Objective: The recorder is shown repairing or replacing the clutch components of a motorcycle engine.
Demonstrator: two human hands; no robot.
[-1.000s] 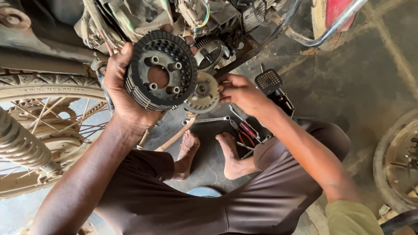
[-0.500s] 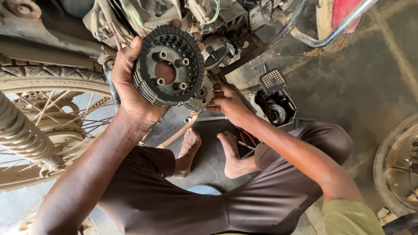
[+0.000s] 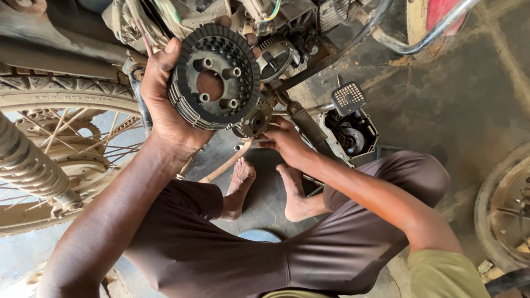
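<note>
My left hand (image 3: 165, 110) grips a round black clutch pack (image 3: 215, 77), a toothed stack of plates with several posts around a central hole, and holds it up before the motorcycle engine (image 3: 276, 33). My right hand (image 3: 284, 140) pinches a smaller round metal plate (image 3: 255, 120) just below and to the right of the clutch pack, touching its lower edge. I squat with both bare feet (image 3: 265, 185) on the ground under my hands.
A spoked rear wheel (image 3: 61, 143) and a shock spring (image 3: 27, 163) stand at the left. A foot peg (image 3: 348, 98) and an engine cover (image 3: 353, 135) lie right of my hands. Another wheel (image 3: 505, 209) sits at the right edge on the concrete floor.
My left hand has turned the clutch pack slightly and moved it closer to the engine. My right hand, with the small plate, has moved left, under the pack's lower edge.
</note>
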